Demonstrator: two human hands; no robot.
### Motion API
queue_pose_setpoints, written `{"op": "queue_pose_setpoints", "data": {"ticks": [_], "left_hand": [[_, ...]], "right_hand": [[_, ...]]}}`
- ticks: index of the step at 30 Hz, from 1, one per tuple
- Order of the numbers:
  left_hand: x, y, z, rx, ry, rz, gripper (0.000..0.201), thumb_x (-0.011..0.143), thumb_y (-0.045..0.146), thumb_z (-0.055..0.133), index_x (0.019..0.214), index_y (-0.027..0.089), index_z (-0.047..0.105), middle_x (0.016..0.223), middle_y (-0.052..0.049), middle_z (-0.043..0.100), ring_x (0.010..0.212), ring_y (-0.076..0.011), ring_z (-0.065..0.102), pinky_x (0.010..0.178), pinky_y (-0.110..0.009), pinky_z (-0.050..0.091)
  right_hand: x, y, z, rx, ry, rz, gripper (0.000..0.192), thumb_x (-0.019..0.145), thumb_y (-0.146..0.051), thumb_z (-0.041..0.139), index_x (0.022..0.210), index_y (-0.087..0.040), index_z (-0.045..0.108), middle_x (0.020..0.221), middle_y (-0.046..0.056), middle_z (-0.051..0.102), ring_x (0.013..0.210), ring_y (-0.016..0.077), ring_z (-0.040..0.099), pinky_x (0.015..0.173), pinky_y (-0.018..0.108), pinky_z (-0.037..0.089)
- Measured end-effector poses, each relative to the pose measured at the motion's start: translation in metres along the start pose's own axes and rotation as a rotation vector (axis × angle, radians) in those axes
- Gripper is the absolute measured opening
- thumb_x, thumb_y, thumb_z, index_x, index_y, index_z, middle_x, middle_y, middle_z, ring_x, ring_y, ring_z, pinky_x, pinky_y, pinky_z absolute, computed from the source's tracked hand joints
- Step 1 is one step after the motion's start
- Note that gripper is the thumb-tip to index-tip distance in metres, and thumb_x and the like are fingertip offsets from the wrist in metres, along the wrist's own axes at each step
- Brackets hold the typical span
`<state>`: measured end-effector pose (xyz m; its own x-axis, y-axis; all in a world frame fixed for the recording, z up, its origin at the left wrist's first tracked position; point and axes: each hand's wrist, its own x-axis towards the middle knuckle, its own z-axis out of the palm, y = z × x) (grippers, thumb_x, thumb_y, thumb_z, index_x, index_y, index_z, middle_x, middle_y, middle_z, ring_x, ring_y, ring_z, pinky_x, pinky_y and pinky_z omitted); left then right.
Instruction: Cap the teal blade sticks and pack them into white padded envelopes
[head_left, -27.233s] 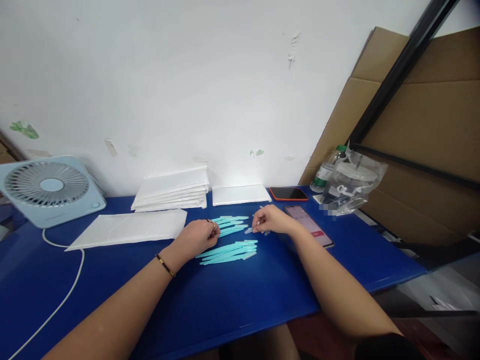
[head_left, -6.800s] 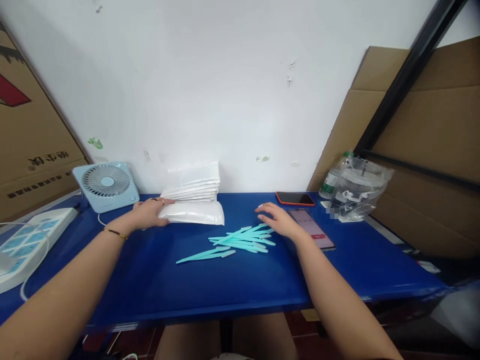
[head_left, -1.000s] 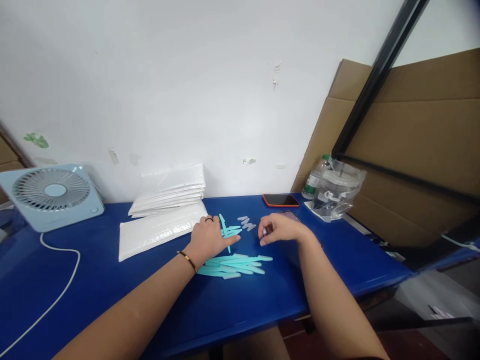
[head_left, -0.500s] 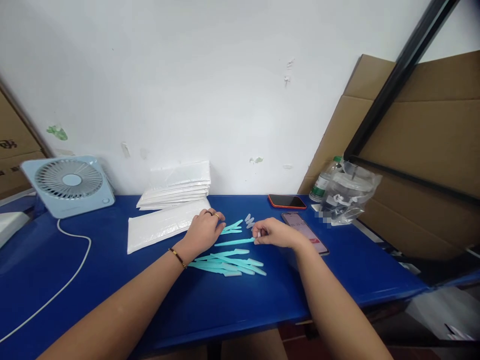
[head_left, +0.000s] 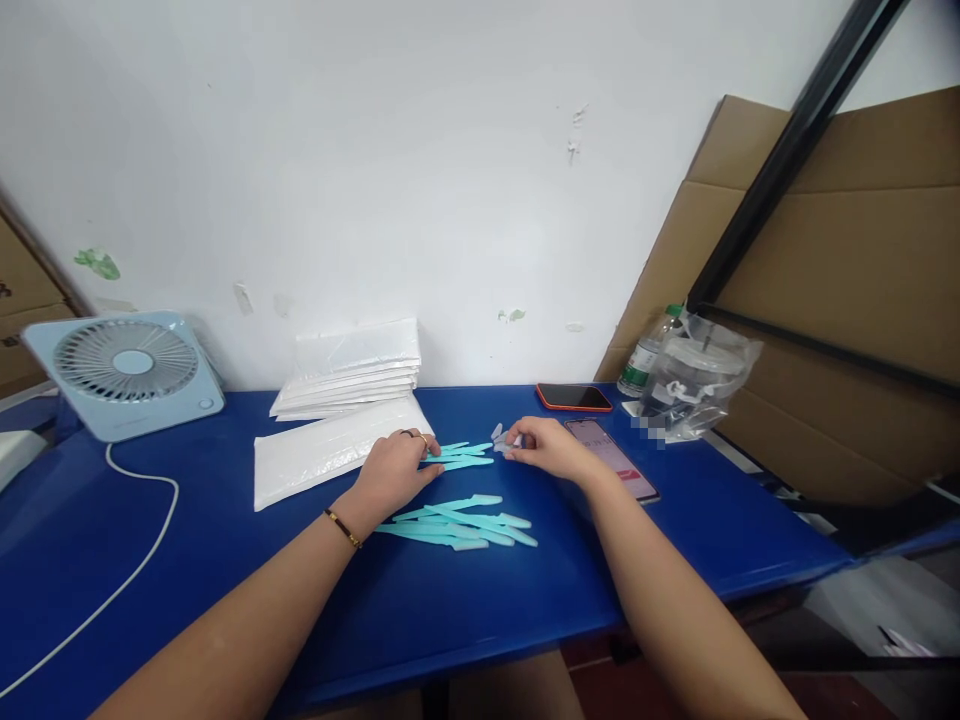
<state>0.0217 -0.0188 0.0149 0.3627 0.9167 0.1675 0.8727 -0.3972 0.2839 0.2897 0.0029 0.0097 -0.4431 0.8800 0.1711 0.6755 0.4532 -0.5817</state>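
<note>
Evidently, turquoise sticks (head_left: pixel 466 462) touch the left fingers (head_left: pixel 430 447).

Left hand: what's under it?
Turquoise eyebrow razors poke out from under the left hand, their other ends covered. It partly blocks the nearest white padded mailer; the rest underneath is hidden.

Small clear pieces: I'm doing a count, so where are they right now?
In the head view, the small clear pieces lie just right of centre on the blue table, between the upper turquoise sticks and the right hand.
</note>
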Motion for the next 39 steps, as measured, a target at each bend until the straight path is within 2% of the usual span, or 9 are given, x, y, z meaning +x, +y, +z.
{"op": "queue_pose_setpoints", "data": {"ticks": [4, 10, 13, 19, 23, 26, 31, 36, 39], "left_hand": [[-0.005, 0.005, -0.003, -0.111, -0.07, 0.079, 0.024, 0.076, 0.045, 0.054, 0.08, 0.024, 0.064, 0.079, 0.0, 0.063, 0.074, -0.0166, 0.057, 0.062, -0.026, 0.037], [-0.01, 0.014, 0.0, -0.163, -0.251, 0.15, 0.02, 0.074, 0.041, 0.056, 0.071, 0.023, 0.065, 0.069, 0.002, 0.065, 0.064, -0.0139, 0.056, 0.055, -0.024, 0.034], [-0.005, 0.011, 0.002, -0.108, -0.211, 0.138, 0.021, 0.077, 0.037, 0.053, 0.068, 0.022, 0.064, 0.07, 0.001, 0.066, 0.063, -0.0144, 0.056, 0.056, -0.025, 0.035], [0.005, 0.007, -0.005, -0.022, -0.018, 0.066, 0.02, 0.078, 0.038, 0.054, 0.079, 0.022, 0.066, 0.084, -0.002, 0.068, 0.081, -0.0193, 0.059, 0.07, -0.029, 0.039], [-0.005, 0.017, -0.009, -0.179, -0.178, 0.174, 0.029, 0.078, 0.048, 0.052, 0.081, 0.023, 0.067, 0.083, -0.002, 0.067, 0.079, -0.0171, 0.059, 0.067, -0.026, 0.04], [-0.012, 0.026, -0.007, -0.224, -0.307, 0.245, 0.026, 0.075, 0.045, 0.056, 0.078, 0.023, 0.067, 0.077, 0.0, 0.066, 0.074, -0.0157, 0.058, 0.062, -0.024, 0.038], [-0.015, 0.031, -0.002, -0.274, -0.389, 0.159, 0.024, 0.075, 0.041, 0.054, 0.073, 0.021, 0.066, 0.071, -0.001, 0.066, 0.062, -0.0141, 0.056, 0.051, -0.024, 0.035], [-0.012, 0.029, 0.0, -0.25, -0.303, 0.116, 0.027, 0.078, 0.04, 0.049, 0.069, 0.019, 0.063, 0.076, -0.002, 0.067, 0.066, -0.0151, 0.057, 0.054, -0.025, 0.036], [-0.008, 0.024, 0.002, -0.229, -0.221, 0.097, 0.027, 0.08, 0.038, 0.048, 0.066, 0.019, 0.061, 0.081, -0.002, 0.067, 0.07, -0.0156, 0.058, 0.058, -0.025, 0.038]], "right_hand": [[-0.003, -0.026, 0.009, 0.028, -0.207, -0.182, 0.026, 0.07, -0.041, 0.069, 0.08, -0.017, 0.066, 0.081, 0.002, 0.056, 0.068, 0.0116, 0.051, 0.059, 0.021, 0.038], [-0.001, -0.035, 0.025, -0.019, -0.307, -0.169, 0.02, 0.071, -0.035, 0.068, 0.077, -0.016, 0.065, 0.077, 0.002, 0.055, 0.065, 0.0106, 0.05, 0.056, 0.021, 0.037], [0.001, -0.027, 0.021, -0.009, -0.266, -0.148, 0.017, 0.073, -0.033, 0.067, 0.076, -0.017, 0.064, 0.077, 0.002, 0.058, 0.065, 0.0109, 0.052, 0.057, 0.021, 0.037], [0.002, -0.005, 0.004, -0.018, 0.022, 0.046, 0.017, 0.072, -0.033, 0.065, 0.072, -0.016, 0.065, 0.074, 0.002, 0.061, 0.06, 0.0107, 0.051, 0.056, 0.022, 0.037], [0.0, -0.004, 0.0, -0.022, 0.047, 0.05, 0.014, 0.074, -0.03, 0.061, 0.074, -0.017, 0.066, 0.073, 0.001, 0.062, 0.059, 0.0104, 0.051, 0.055, 0.022, 0.037], [-0.003, -0.009, -0.002, 0.02, -0.025, 0.042, 0.014, 0.075, -0.028, 0.059, 0.074, -0.016, 0.067, 0.074, 0.002, 0.064, 0.06, 0.011, 0.054, 0.056, 0.022, 0.038], [-0.009, -0.018, -0.01, -0.011, -0.214, -0.006, 0.02, 0.073, -0.035, 0.063, 0.075, -0.016, 0.07, 0.075, 0.002, 0.065, 0.065, 0.0127, 0.055, 0.057, 0.022, 0.039], [-0.012, -0.025, -0.011, 0.032, -0.419, -0.048, 0.031, 0.067, -0.045, 0.068, 0.08, -0.017, 0.072, 0.069, 0.0, 0.064, 0.057, 0.0108, 0.051, 0.051, 0.021, 0.036], [-0.011, -0.024, -0.008, 0.07, -0.44, -0.035, 0.029, 0.067, -0.043, 0.068, 0.079, -0.017, 0.071, 0.062, -0.001, 0.061, 0.054, 0.0102, 0.05, 0.05, 0.02, 0.035]]}}
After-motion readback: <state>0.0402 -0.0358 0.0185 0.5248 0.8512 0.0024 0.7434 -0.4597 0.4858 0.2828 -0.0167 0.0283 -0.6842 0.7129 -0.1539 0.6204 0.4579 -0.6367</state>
